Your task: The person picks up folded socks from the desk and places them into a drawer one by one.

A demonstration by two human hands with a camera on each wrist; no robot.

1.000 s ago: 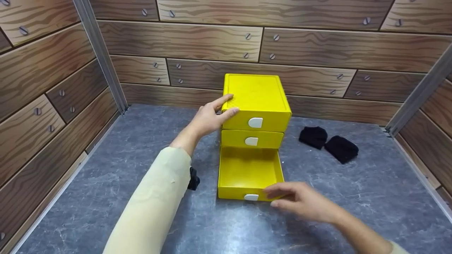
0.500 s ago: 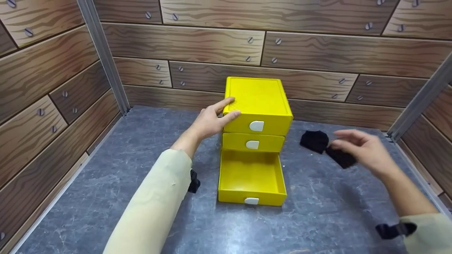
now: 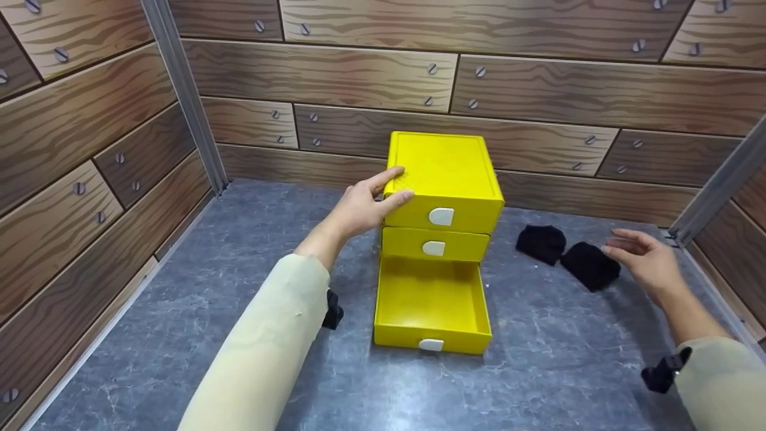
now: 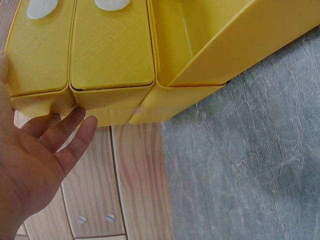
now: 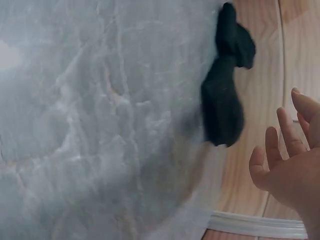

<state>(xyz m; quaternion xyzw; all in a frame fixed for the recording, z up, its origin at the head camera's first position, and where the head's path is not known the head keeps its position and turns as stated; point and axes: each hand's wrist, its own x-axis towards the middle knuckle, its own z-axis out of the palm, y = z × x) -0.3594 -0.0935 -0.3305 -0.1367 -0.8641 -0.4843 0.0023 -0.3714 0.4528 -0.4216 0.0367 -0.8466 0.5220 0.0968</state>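
A yellow cabinet (image 3: 446, 167) with three drawers and white handles stands mid-table. Its bottom drawer (image 3: 395, 336) is pulled out, with nothing inside; the upper two are closed. My left hand (image 3: 362, 206) rests on the cabinet's upper left edge, index finger and thumb on top. In the left wrist view, other fingers (image 4: 80, 142) lie against its side. My right hand (image 3: 649, 263) hovers at the right with loosely bent fingers, holding nothing. Just left of it lie two black cloth pieces, shaped like small knit caps: a nearer one (image 3: 591, 266) and a farther one (image 3: 541, 242).
Grey marbled tabletop (image 3: 275, 371) extends around the cabinet. Wood-patterned panels (image 3: 335, 72) enclose the back and both sides, with metal posts (image 3: 191, 102) at the corners. A black wrist device (image 3: 665, 370) sits at the right sleeve.
My right hand has left the bottom drawer's front corner, passed over the nearer black cloth piece and is now on its right. My left hand has stayed on the cabinet.
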